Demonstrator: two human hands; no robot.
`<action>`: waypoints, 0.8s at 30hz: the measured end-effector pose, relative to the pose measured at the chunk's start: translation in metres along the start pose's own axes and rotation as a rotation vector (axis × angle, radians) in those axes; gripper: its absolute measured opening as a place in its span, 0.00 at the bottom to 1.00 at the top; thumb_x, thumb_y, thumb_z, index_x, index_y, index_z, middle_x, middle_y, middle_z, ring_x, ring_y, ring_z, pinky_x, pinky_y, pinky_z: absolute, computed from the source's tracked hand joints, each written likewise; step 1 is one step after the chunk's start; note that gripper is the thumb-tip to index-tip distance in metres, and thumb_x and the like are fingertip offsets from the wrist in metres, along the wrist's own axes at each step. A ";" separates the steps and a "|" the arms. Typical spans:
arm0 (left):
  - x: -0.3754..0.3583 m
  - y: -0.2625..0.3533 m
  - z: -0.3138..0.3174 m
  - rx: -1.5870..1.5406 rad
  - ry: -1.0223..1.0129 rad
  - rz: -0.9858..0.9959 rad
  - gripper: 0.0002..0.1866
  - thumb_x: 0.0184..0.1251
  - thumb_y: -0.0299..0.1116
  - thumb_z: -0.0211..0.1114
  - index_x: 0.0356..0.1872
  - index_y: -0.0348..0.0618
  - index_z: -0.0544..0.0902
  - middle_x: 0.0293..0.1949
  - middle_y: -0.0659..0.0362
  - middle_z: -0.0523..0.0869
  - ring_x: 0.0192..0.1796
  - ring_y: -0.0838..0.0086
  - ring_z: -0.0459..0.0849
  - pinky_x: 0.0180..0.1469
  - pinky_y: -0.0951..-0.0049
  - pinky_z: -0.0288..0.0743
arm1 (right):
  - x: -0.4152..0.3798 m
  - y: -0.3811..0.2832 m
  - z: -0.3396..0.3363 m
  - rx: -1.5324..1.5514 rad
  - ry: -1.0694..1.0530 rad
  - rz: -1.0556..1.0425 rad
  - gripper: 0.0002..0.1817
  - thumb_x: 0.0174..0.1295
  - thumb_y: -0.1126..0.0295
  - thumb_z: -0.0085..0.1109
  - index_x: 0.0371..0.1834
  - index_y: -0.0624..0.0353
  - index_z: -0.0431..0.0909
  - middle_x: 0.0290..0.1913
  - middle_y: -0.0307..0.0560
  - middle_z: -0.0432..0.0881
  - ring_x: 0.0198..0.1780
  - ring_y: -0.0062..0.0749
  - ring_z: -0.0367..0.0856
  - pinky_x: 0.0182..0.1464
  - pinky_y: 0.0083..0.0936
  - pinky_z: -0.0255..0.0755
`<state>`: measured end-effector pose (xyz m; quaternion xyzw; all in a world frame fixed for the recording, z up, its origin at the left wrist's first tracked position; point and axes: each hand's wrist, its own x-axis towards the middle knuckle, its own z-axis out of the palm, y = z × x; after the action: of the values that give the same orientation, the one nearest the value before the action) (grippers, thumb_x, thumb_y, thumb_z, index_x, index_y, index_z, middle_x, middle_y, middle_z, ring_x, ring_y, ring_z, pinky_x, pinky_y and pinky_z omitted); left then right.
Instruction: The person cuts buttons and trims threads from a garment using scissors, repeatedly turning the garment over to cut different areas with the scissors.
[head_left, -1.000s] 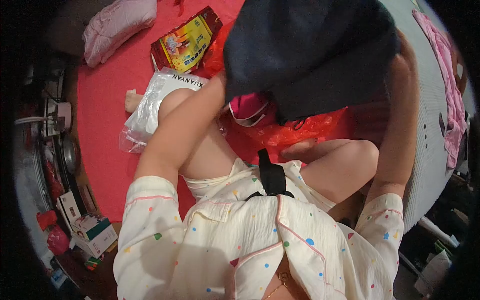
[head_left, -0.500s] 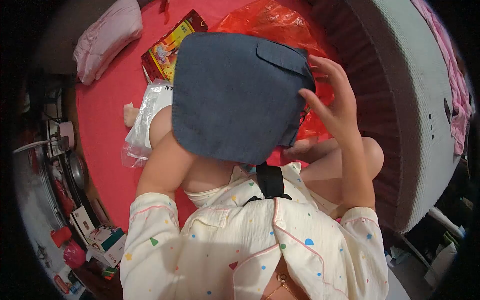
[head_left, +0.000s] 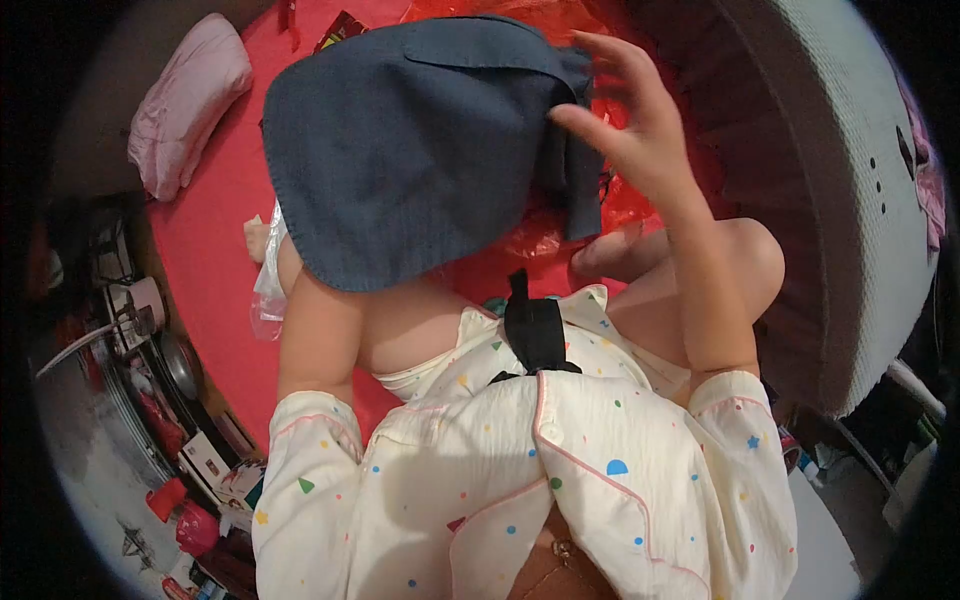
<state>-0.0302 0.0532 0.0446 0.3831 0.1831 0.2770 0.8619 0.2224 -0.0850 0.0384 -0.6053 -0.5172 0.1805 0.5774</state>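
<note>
A dark blue cloth piece [head_left: 400, 160] with rounded, stitched corners and a sewn strip or flap near its top hangs spread out in front of me, above my lap. My left forearm [head_left: 322, 335] reaches up behind its lower left side, and the cloth hides my left hand. At the cloth's right side, my right hand [head_left: 640, 125] is open with thumb and fingers apart, fingertips right by the folded edge. The cloth droops in loose folds on that side.
I sit cross-legged on a pink-red sheet [head_left: 215, 330]. Crumpled red plastic [head_left: 640, 215] lies behind the cloth, clear plastic [head_left: 268, 300] by my left leg. A pink pillow [head_left: 190, 105] is at the far left, a grey-white padded side [head_left: 840, 200] at the right, household items at the left edge.
The cloth has shifted left and toward the top of the view, tilting and folding more on its right. My right hand has followed, still open; the view has shifted slightly.
</note>
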 end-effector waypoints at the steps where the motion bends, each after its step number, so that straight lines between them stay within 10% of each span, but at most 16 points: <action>1: 0.000 -0.003 0.001 -0.009 0.001 -0.005 0.21 0.76 0.42 0.52 0.61 0.42 0.77 0.55 0.57 0.82 0.56 0.72 0.79 0.61 0.72 0.71 | 0.004 -0.005 0.004 -0.149 -0.023 -0.108 0.27 0.58 0.62 0.70 0.60 0.56 0.76 0.52 0.43 0.81 0.54 0.35 0.80 0.55 0.27 0.74; 19: 0.007 -0.016 0.008 -0.005 -0.055 -0.050 0.22 0.77 0.45 0.50 0.62 0.43 0.77 0.56 0.57 0.82 0.58 0.70 0.79 0.62 0.71 0.70 | 0.004 -0.034 0.002 -0.401 -0.260 0.228 0.19 0.53 0.60 0.72 0.46 0.55 0.82 0.24 0.44 0.75 0.27 0.38 0.77 0.35 0.32 0.74; 24: 0.011 -0.027 0.014 0.052 -0.101 -0.092 0.23 0.77 0.45 0.49 0.63 0.44 0.76 0.57 0.56 0.81 0.59 0.69 0.79 0.63 0.71 0.69 | 0.005 -0.009 -0.006 -0.628 0.077 0.092 0.11 0.58 0.64 0.64 0.43 0.55 0.82 0.24 0.49 0.81 0.29 0.42 0.83 0.34 0.33 0.75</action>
<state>-0.0046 0.0372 0.0321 0.4098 0.1642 0.2126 0.8717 0.2255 -0.0859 0.0500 -0.7832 -0.4975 0.0150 0.3727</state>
